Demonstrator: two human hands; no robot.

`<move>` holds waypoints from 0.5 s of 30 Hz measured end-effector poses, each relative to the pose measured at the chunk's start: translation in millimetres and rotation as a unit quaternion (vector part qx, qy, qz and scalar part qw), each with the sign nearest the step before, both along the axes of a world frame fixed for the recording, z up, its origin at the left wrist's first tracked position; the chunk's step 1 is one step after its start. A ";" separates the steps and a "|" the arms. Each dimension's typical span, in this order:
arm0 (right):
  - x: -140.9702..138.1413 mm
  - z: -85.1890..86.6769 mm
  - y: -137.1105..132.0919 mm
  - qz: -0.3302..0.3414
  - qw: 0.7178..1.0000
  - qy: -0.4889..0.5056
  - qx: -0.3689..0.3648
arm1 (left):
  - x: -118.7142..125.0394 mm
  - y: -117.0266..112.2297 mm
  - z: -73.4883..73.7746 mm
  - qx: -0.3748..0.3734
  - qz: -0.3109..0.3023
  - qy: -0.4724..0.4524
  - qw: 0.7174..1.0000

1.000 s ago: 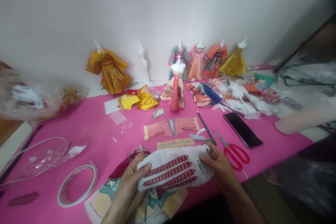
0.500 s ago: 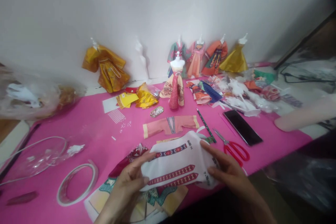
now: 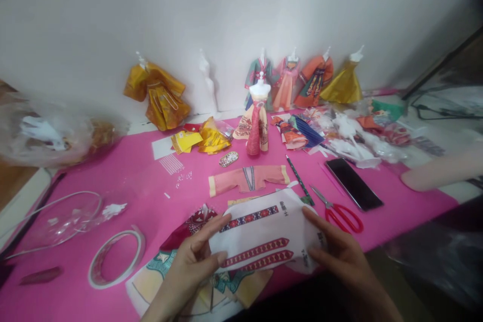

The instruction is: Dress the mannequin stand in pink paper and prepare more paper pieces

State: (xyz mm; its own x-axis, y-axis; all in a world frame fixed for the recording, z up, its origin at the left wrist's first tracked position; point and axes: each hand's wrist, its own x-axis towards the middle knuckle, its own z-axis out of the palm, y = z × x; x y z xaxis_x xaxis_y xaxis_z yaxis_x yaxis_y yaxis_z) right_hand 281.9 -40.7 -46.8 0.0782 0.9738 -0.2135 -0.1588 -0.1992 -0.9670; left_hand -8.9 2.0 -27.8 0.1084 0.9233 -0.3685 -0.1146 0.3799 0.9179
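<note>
A white fabric sheet (image 3: pixel 260 236), printed with one patterned strip and two pointed red bands, is held up between my hands. My left hand (image 3: pixel 202 251) pinches its left edge between thumb and fingers. On the opposite edge, my right hand (image 3: pixel 332 246) grips the sheet with thumb and forefinger. Below it lie printed cream and teal fabric pieces (image 3: pixel 151 276), partly covered by my left hand. A dark red cloth piece (image 3: pixel 184 229) rests just left of the sheet. Beyond the sheet a small pink doll jacket (image 3: pixel 249 179) is spread flat.
Red-handled scissors (image 3: pixel 343 216), a dark pencil (image 3: pixel 300 178) and a phone (image 3: pixel 353 183) lie at right. A tape roll (image 3: pixel 116 259) sits at left. A doll form (image 3: pixel 260 121) stands mid-table, with dressed forms (image 3: pixel 156 93) along the wall. Plastic bags (image 3: pixel 56 131) fill the left corner.
The view has shifted slightly, so the table's things appear a little to the right. Both hands still hold the sheet, which is now a bit flatter and sharper to see.
</note>
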 end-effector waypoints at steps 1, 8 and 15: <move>-0.2 0.6 0.1 0.000 1.000 0.004 -0.001 | 0.5 0.4 0.2 0.010 0.001 0.015 1.000; -0.7 5.0 -1.0 -0.013 1.000 0.005 0.006 | 7.2 -1.5 3.2 0.079 -0.024 0.078 0.994; -1.7 13.0 1.2 -0.012 1.000 0.012 0.024 | 8.6 0.4 -2.1 0.126 -0.101 0.175 0.971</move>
